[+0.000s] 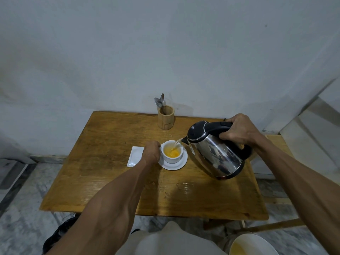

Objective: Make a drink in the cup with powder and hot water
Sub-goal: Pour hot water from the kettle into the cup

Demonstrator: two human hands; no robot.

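A white cup (pixel 173 158) stands on a white saucer (pixel 181 164) in the middle of the wooden table (pixel 110 181). Orange-yellow liquid fills its lower part. My left hand (pixel 151 152) is closed on the cup's left side, at the handle. My right hand (pixel 239 130) grips the black handle of a steel kettle (pixel 215 155), which is tilted left with its spout over the cup. A thin stream of water runs from the spout into the cup. A white sachet (pixel 135 156) lies flat just left of my left hand.
A bamboo holder (pixel 166 117) with two metal spoons (pixel 159 103) stands at the table's back edge by the wall. A wooden stool (pixel 279 144) sits to the right. A white bucket (pixel 253 244) with yellowish liquid is on the floor, bottom right.
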